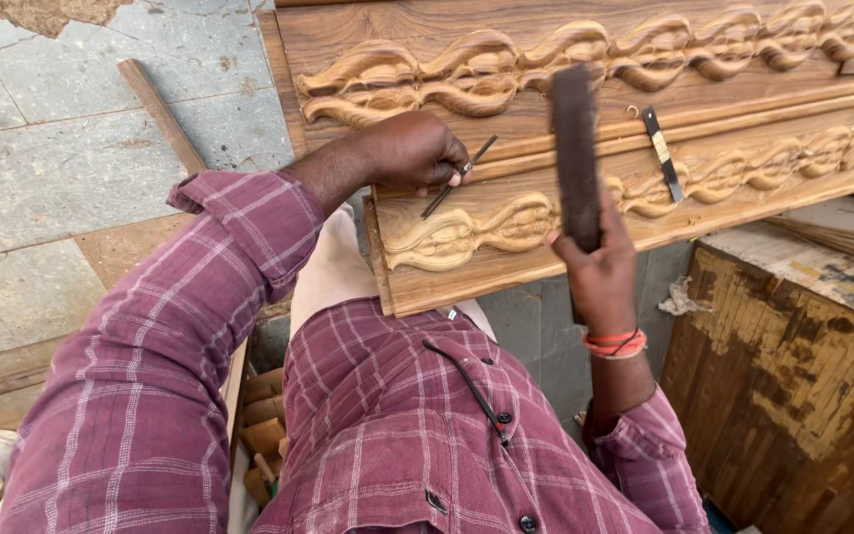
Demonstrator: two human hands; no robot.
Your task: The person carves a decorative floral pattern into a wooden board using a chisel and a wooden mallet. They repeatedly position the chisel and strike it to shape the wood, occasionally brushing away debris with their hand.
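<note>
Chisel [459, 176] gripped by left hand [417, 150] on carved panel [506, 232] | right hand [600, 262] grips mallet [575, 153]

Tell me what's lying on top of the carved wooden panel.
On the carved wooden panel lie two loose chisels, one near the right edge. The left hand presses a thin chisel there, hiding the wood beneath.

Slim chisel [459, 178] slants on carved panel [506, 227]; dark, perhaps wooden mallet [575, 158] upright.
</note>
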